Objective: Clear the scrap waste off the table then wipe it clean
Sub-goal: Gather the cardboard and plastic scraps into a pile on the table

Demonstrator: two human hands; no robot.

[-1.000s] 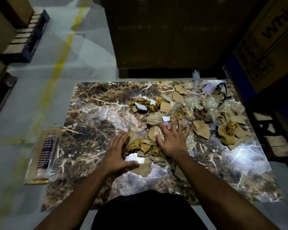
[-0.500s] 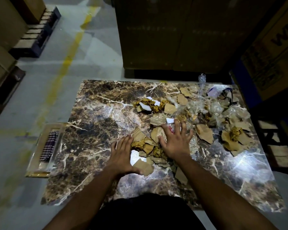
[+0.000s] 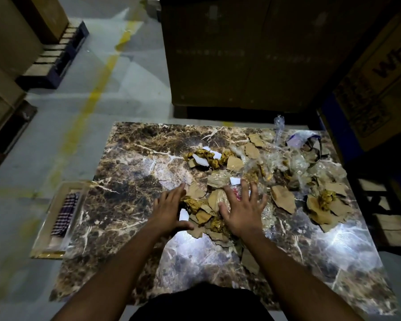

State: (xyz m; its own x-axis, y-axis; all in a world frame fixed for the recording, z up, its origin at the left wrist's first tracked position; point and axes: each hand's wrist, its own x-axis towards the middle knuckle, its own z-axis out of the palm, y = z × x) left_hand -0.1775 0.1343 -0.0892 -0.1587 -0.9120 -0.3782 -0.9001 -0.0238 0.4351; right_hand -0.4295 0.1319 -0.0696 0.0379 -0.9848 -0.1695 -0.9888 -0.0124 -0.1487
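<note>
Both hands slid little further from body since 0.5 s ago, small scrap pile between them tighter; left hand (image 3: 169,210) flat, fingers straight, pressing pile's left edge; right hand (image 3: 242,210) spread flat on brown paper scraps (image 3: 214,202), fingers splayed, gripping nothing; scraps at centre of marble table (image 3: 125,186); more paper and clear plastic wrap (image 3: 271,158) littered far right of table; checked cloth (image 3: 65,213) in tray just beside table's left edge.

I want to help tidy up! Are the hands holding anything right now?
Nothing is gripped. The left hand and right hand lie flat with straight fingers on the heap of scrap pieces, pressing it against the table.
</note>
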